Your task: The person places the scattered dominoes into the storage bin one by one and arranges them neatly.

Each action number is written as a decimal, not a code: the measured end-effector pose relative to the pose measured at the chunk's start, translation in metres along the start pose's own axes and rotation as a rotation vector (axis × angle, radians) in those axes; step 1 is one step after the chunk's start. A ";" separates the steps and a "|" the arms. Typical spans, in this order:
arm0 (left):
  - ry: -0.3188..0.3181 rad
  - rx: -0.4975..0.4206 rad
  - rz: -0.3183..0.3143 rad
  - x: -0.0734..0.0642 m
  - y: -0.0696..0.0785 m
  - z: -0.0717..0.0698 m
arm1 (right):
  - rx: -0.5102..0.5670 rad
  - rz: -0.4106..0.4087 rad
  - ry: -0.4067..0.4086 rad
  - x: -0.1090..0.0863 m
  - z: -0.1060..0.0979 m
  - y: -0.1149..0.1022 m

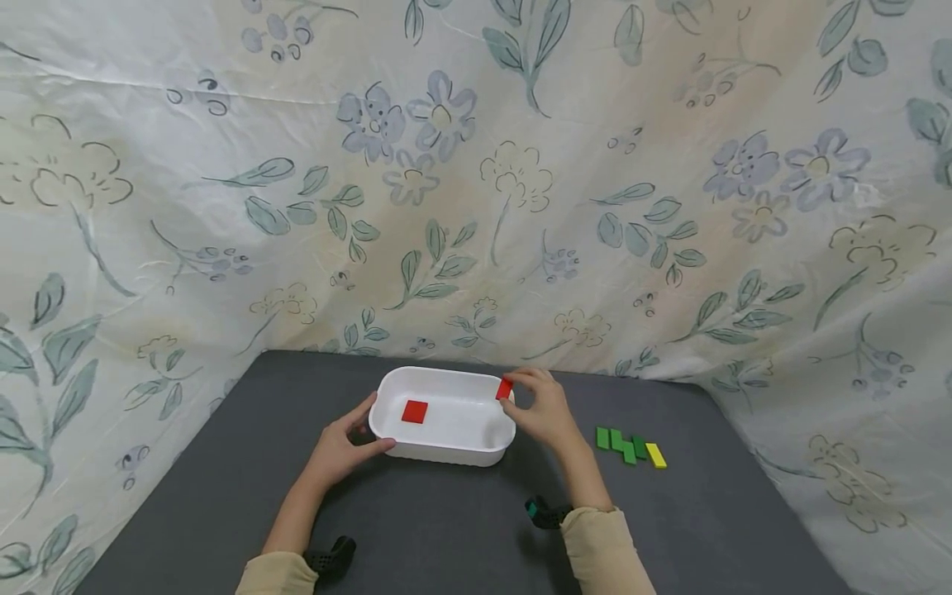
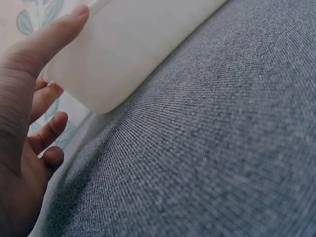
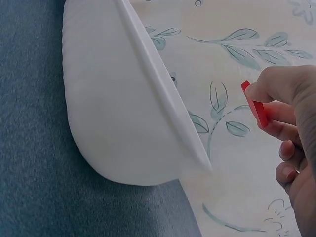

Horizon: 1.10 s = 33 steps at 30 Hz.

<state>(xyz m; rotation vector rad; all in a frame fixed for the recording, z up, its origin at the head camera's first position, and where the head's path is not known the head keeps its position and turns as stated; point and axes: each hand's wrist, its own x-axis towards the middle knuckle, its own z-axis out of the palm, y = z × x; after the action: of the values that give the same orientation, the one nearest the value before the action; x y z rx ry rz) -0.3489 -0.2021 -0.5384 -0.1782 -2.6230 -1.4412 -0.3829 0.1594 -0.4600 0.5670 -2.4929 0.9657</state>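
Note:
A white oval-cornered plastic tub [image 1: 454, 454] lies on the dark cloth, with a red square piece [image 1: 414, 411] on its floor toward the left. My left hand [image 1: 340, 450] grips the tub's left end, thumb at the front rim and fingers round the side. In the left wrist view the thumb tip presses against the tub wall [image 2: 118, 54]. Between thumb and fingers my right hand [image 1: 546, 411] pinches a small flat red tile [image 1: 504, 388] over the tub's right rim. The right wrist view shows this red tile edge-on, above the level of the rim.
To the right of the tub, several green tiles [image 1: 616, 440] and one yellow tile [image 1: 656, 455] lie close together on the dark grey cloth [image 1: 446, 529]. Behind the table hangs a floral curtain [image 1: 446, 207]. Both wrists wear black straps.

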 end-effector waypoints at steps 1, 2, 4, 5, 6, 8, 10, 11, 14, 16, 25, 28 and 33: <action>0.002 0.001 -0.001 0.000 0.000 0.001 | -0.002 -0.004 -0.001 0.001 0.000 -0.001; 0.002 0.002 -0.001 0.001 0.001 0.001 | -0.004 -0.007 -0.002 0.002 0.000 -0.001; 0.004 0.002 -0.001 0.002 0.002 0.002 | -0.003 -0.011 0.000 0.004 0.000 -0.002; 0.005 0.000 -0.001 0.002 0.002 0.002 | -0.001 -0.015 0.003 0.004 0.001 -0.002; 0.005 -0.001 0.000 0.002 0.003 0.003 | 0.003 -0.018 0.003 0.005 0.002 -0.003; 0.007 0.001 0.001 0.002 0.003 0.003 | 0.015 -0.024 0.000 0.007 0.004 -0.004; 0.014 0.002 -0.001 0.002 0.002 0.003 | 0.023 -0.027 -0.010 0.008 0.007 -0.005; 0.018 0.003 -0.001 0.002 0.002 0.003 | 0.027 -0.026 -0.017 0.009 0.009 -0.006; 0.021 0.003 -0.006 0.001 0.001 0.003 | 0.028 -0.030 -0.030 0.011 0.014 -0.007; 0.021 0.002 -0.005 0.001 0.001 0.003 | 0.033 -0.036 -0.035 0.012 0.017 -0.009; 0.019 0.003 -0.001 0.003 0.001 0.006 | 0.002 -0.058 -0.091 0.013 0.033 -0.010; 0.023 0.001 0.002 0.001 0.001 0.007 | -0.008 -0.055 -0.116 0.014 0.038 -0.012; 0.031 -0.003 -0.001 -0.001 0.002 0.007 | -0.021 -0.078 -0.155 0.014 0.044 -0.018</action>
<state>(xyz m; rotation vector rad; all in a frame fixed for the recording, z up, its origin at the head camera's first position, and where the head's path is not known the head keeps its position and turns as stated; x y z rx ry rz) -0.3477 -0.1953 -0.5409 -0.1536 -2.5975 -1.4366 -0.3949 0.1129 -0.4733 0.7530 -2.5916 0.8966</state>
